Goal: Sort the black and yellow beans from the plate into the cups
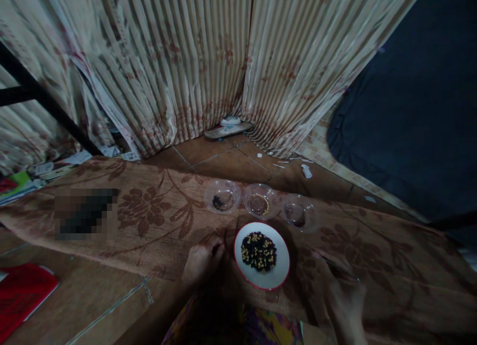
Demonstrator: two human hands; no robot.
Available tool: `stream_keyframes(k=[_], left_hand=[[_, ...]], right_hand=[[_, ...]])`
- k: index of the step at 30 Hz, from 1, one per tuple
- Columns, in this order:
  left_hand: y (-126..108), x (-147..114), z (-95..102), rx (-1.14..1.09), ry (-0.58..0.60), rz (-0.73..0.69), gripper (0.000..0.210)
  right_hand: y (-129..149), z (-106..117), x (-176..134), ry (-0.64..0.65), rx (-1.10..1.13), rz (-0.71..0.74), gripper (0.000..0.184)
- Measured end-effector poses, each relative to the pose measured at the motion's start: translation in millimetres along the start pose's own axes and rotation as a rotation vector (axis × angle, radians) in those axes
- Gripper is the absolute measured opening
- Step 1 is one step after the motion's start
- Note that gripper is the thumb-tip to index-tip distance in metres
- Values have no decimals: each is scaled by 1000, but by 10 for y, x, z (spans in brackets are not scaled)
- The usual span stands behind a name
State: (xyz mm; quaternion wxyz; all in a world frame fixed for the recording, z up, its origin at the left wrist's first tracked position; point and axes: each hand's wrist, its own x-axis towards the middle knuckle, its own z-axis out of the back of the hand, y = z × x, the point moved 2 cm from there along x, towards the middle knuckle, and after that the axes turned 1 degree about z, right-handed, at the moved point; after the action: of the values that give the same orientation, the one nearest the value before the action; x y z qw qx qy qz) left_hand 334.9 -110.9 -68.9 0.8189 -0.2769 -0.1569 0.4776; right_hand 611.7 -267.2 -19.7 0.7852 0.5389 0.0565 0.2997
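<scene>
A white plate [283, 255] with a red rim lies on the cloth between my hands. Heaped in its middle is a mix of dark and yellow beans or seeds [259, 252]. My left hand [203, 259] rests just left of the plate, fingers curled closed; whatever they may hold is hidden. Right of the plate, my right hand [345, 295] grips a thin dark tool that looks like tweezers [341, 270], blurred and apart from the plate. Behind the plate stand three clear bowls: the left bowl [234, 188] has dark bits, the middle bowl [249, 198] yellow ones, the right bowl [311, 221] a few dark ones.
A brown flowered cloth [156, 245] covers the narrow table. A pixelated dark object [85, 213] lies at its left. Beyond are striped curtains [208, 52], a skateboard [227, 130] and litter [306, 171] on the tiled floor. A red bag [26, 295] is at lower left.
</scene>
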Motion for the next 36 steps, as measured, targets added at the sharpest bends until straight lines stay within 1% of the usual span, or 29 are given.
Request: stream_keyframes(k=[4,8,11,14,18,20,26,36], left_hand=[[-5,0,2,1,-6,3,12],[-18,-2,3,15,-14,-8,12],[-20,-5,-1,8,-15,-6,13],[-15,-7,-6,3,-25,-2,14],[-9,-6,-13,10,-18,-4,14],[-5,-6,-15,13,-10,-9,14],[4,-10,-12,15,-21,1,14],[-8,-10,-6,1,-5,22,13]], right_hand=[[24,12,-220,190,-38,-38,28],[-75,-38,-345,256,-37,-34,29],[-99,-79,-375,268,-76,-6,27],[-49,-100,-383,259,-104,-10,29],[34,-111,-394,238,-71,40,29],[45,-116,-402,247,-51,62,29],[26,-133,-407,284,-45,44,27],[80,-171,-399,317,-61,48,30]])
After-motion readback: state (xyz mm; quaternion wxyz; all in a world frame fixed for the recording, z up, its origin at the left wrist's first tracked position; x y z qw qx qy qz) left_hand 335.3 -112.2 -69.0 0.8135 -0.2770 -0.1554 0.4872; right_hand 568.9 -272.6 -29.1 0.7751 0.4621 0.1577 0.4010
